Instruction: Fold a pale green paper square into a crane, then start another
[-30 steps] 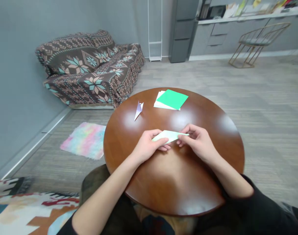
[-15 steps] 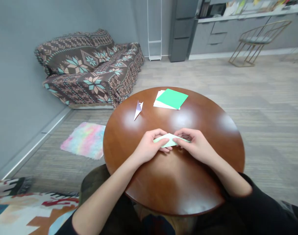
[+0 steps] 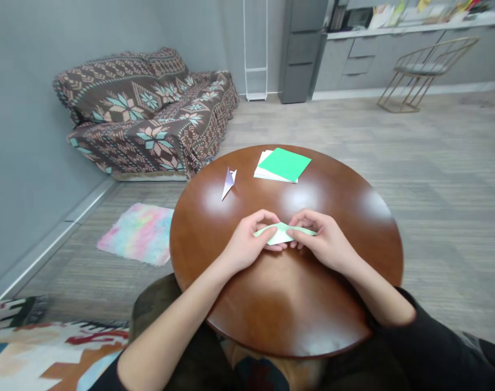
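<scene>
A small pale green folded paper [image 3: 280, 234] is held between my two hands over the middle of the round brown table [image 3: 272, 304]. On its left end, my left hand [image 3: 255, 233] pinches it with the thumb on top and fingers behind. My right hand [image 3: 317, 236] grips the right end the same way, thumb near the paper's centre. The paper's narrow ends are partly covered by my fingers. Farther back on the left lies a folded purple and white paper figure [image 3: 229, 183]. Behind my hands a green paper sheet [image 3: 286, 164] rests on white sheets [image 3: 267, 175].
Beyond the table at the left is a sofa [image 3: 150, 114] under a patterned cover. A pastel fluffy mat [image 3: 137, 234] lies on the floor. A gold-framed chair [image 3: 426, 68] stands by the grey kitchen cabinets [image 3: 361, 60] at the back right.
Both hands keep their hold on the folded paper, with only slight finger shifts. The paper's middle looks slightly more bent. The whole view has drifted a little.
</scene>
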`<state>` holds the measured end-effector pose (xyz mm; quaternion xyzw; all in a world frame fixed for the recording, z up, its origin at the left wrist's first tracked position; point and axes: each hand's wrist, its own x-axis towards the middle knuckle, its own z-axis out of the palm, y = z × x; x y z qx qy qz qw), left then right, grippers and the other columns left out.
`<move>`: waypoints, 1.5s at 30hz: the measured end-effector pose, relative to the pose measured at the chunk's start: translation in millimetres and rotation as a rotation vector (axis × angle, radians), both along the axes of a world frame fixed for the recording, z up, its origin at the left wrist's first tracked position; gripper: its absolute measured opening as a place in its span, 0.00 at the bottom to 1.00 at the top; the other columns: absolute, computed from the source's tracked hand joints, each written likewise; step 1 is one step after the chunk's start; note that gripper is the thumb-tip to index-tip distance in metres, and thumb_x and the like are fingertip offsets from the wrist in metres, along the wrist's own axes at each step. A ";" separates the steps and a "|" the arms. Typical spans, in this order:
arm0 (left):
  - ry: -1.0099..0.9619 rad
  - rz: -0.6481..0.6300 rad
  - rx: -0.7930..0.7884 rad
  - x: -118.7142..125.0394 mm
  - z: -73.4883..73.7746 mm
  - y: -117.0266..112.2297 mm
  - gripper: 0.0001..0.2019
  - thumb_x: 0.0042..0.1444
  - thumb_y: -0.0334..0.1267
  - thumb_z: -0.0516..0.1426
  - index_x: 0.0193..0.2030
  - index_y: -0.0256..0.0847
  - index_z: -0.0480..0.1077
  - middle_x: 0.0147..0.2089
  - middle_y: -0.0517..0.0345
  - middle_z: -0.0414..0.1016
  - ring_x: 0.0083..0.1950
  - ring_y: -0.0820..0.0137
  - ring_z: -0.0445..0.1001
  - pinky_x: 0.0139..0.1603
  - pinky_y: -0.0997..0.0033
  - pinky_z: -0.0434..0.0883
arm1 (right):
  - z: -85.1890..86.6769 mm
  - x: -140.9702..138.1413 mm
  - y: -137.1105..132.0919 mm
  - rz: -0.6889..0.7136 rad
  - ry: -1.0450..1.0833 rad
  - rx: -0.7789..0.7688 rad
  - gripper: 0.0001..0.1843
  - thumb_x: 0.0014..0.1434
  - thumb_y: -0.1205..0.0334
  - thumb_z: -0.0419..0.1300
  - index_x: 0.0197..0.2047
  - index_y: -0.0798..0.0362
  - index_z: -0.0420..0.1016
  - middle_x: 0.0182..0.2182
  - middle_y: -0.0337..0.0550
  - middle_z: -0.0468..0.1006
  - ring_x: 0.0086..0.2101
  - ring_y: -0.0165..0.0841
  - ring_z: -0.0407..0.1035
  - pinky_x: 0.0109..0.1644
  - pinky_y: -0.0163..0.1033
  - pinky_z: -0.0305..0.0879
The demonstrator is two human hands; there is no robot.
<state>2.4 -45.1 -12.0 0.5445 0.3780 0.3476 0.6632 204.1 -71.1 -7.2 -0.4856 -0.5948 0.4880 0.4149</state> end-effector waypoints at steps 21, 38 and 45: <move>0.067 0.079 -0.014 5.6 3.1 -2.1 0.17 0.56 0.38 0.65 0.52 0.35 0.78 0.35 0.52 0.83 0.32 0.65 0.83 0.34 0.68 0.82 | -3.4 -2.1 2.4 0.017 -0.021 -0.012 0.08 0.61 0.58 0.65 0.35 0.53 0.73 0.25 0.38 0.79 0.25 0.29 0.72 0.30 0.34 0.69; -0.160 0.124 -0.211 -0.1 5.5 0.6 0.13 0.50 0.40 0.71 0.36 0.32 0.79 0.34 0.52 0.82 0.34 0.71 0.82 0.37 0.77 0.80 | 3.9 5.6 1.5 0.088 0.151 0.007 0.08 0.60 0.60 0.68 0.40 0.53 0.87 0.33 0.46 0.87 0.33 0.38 0.82 0.42 0.41 0.79; -0.095 0.186 -0.208 2.3 4.0 0.0 0.20 0.47 0.39 0.72 0.45 0.36 0.75 0.35 0.51 0.83 0.35 0.67 0.83 0.36 0.72 0.79 | -1.1 4.0 2.7 0.021 0.157 -0.032 0.11 0.57 0.55 0.71 0.39 0.53 0.86 0.37 0.47 0.86 0.34 0.40 0.81 0.43 0.45 0.80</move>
